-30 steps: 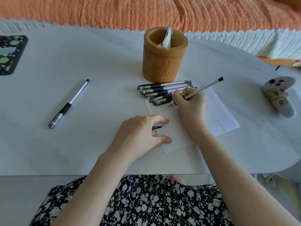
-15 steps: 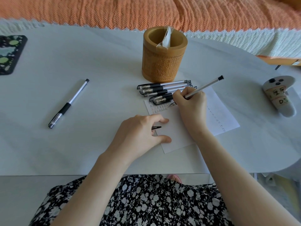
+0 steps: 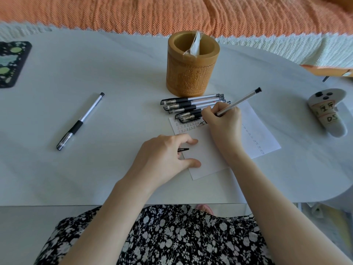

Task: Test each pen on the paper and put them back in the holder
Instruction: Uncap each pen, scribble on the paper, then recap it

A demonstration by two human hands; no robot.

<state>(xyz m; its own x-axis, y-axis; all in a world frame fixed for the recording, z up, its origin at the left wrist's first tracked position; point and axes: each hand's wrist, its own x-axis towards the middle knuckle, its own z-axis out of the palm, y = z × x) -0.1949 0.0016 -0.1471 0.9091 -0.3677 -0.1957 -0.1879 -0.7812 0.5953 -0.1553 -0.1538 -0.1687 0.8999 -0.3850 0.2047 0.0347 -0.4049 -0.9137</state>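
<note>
Only the pen [image 3: 238, 101] tip has crept along the far marks [image 3: 188, 127]. The right hand [image 3: 223, 121] fingers pinch it on the paper [image 3: 254, 131]; the left hand [image 3: 162, 155] grips the cap [image 3: 183, 149], pinning the near-left corner. Keep strokes short and light, then recap for the holder [image 3: 193, 73] just beyond.

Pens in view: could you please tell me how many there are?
7. One clear, black-gripped pen lies at left; a bundle of five lies before the carved bamboo holder; the right hand grips the seventh pen on white paper. Others may be hidden.

Black fabric [image 3: 172, 238] at the lap, white flower print (blooms, sprigs), bare forearms [image 3: 107, 222], left hand [image 3: 162, 155], right hand [image 3: 224, 123]
</note>
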